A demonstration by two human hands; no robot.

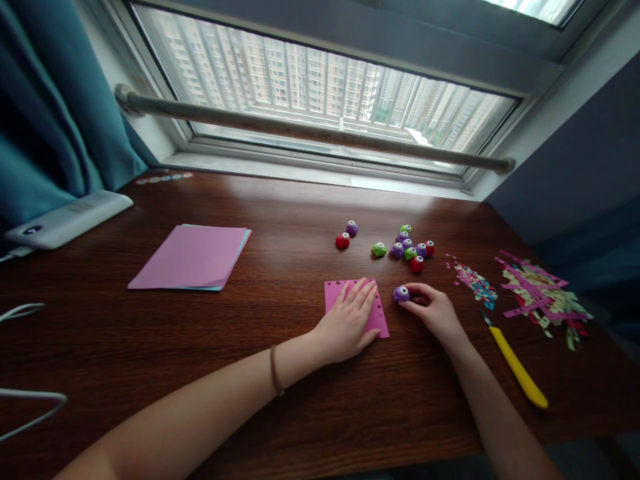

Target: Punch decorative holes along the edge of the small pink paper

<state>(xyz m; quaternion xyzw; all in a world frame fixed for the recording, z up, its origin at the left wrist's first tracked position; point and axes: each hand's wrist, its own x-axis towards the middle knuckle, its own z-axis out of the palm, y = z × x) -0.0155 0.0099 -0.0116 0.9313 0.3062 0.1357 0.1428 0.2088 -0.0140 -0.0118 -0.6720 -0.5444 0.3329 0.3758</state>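
The left hand (350,320) lies flat and fully spread, palm down, on a small pink paper square (376,319) with punched holes along its edges, pressing it against the dark wooden table (280,280); it grips nothing, and a thin band sits on its wrist. Just to the right of it, the right hand (434,310) is loosely curled, its fingertips (414,291) pinched around a small purple punch (401,293) that rests on the table, just off the paper's right corner. Beyond the right hand, farther from the person, stands a cluster of small punches (411,248) in purple, green and red, with a few more set a little apart to its left. To the right of the right hand lie a yellow craft knife (517,368), a scatter of confetti (476,283) and a heap of paper strips (540,297). Well to the left of the left hand sits a stack of pink paper sheets (193,257), and farther still a white device (67,217) near the curtain.
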